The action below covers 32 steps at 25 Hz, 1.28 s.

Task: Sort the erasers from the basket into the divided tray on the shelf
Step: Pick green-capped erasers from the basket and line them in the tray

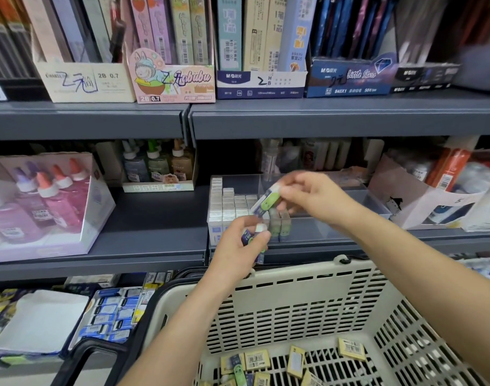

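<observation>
Basket (pixel 266 277) below; left hand (pixel 235 246) grips upright eraser (pixel 247 235), right hand (pixel 313 199) pinches slanted eraser (pixel 266 203).

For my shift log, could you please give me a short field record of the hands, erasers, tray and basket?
divided tray: clear, on the shelf; white erasers stand packed in its left part
basket: cream, below the shelf; loose erasers lie on its floor
left hand: grips several sleeved erasers, before the tray's front
right hand: pinches a green-sleeved eraser over the tray
</observation>
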{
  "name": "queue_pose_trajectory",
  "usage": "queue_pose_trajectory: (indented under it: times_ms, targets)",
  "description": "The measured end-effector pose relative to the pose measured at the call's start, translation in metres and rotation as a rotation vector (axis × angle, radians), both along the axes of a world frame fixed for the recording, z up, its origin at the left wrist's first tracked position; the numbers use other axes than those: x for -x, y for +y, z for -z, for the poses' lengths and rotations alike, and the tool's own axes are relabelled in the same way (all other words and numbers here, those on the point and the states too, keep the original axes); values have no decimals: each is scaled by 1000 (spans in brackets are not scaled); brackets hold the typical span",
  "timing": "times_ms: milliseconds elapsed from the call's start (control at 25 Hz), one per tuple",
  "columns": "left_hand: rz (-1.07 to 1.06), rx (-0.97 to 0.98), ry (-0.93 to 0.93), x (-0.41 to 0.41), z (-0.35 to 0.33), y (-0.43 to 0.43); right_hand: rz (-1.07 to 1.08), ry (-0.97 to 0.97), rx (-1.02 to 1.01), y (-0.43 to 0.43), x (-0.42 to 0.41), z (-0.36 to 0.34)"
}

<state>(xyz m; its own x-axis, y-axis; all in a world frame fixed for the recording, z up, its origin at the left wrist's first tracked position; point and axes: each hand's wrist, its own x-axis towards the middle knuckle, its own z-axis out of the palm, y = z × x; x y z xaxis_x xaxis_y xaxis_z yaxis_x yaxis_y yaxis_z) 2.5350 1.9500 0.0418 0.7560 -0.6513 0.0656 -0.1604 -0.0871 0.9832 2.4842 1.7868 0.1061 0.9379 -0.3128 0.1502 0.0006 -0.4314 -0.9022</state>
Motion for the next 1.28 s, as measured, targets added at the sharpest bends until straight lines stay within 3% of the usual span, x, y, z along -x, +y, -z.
queue_pose_trajectory:
  times_ms: [80, 200, 320, 680, 800, 880, 960, 1080, 1280]
  targets:
    - [-38, -16, 16, 0, 1, 0, 134, -38, 13, -16, -3, -6]
    - [-46, 14, 44, 0, 0, 1, 299, 45, 344, -33, -10, -7]
    - [-49, 23, 95, -2, 1, 1, 266, 161, 574, -32, -17, 0]
    - [-70, 148, 162, -2, -3, 3, 140, 429, 732, -24, -33, 26]
    - [-82, 170, 205, -3, -5, 4, 148, 391, 781, -23, -25, 22]
    - [-97, 176, 204, -4, -4, 4, 225, 176, 812, -13, -13, 19]
    - [-121, 180, 188, -4, -4, 4, 165, 1, 716, 3, -2, 16]
    - [-131, 143, 122, -4, -2, 4, -40, 106, 492, 29, 11, 15]
    - [-96, 63, 2, -2, 2, 3, -61, 154, 266, 28, 19, 11]
